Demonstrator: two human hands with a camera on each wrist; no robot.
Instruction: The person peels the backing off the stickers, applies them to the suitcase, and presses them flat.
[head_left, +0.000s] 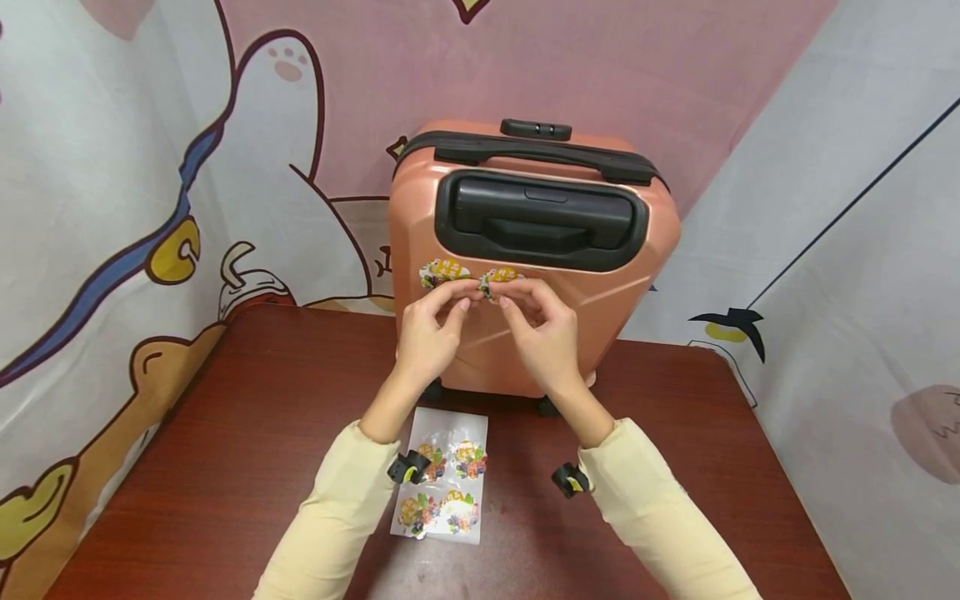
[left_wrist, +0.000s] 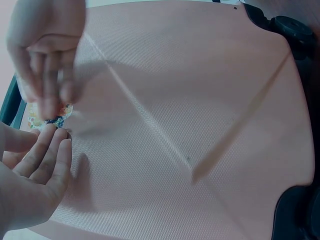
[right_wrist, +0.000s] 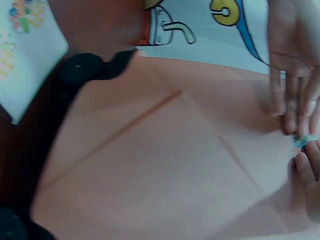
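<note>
A fruit-print sticker (head_left: 504, 273) lies at the front of a pink suitcase (head_left: 480, 367), below its recessed black handle. The fingertips of both hands meet over it. My left hand (head_left: 429, 333) touches its left edge with extended fingers, seen sharply in the left wrist view. Across the sticker's lower part reach the fingers of my right hand (head_left: 546, 337), blurred in the left wrist view. Both thumbs stand somewhat apart from the index fingers. Another fruit sticker (head_left: 444, 271) is on the suitcase just left of this one. Fingers partly hide the sticker in both wrist views.
On the brown table (head_left: 300, 417), a white sheet (head_left: 438, 417) with several fruit stickers lies below the left forearm. The suitcase stands upright on black wheels (head_left: 547, 407) against a cartoon-printed cloth (head_left: 360, 100). Black wrist cameras (head_left: 408, 467) hang below the sleeves.
</note>
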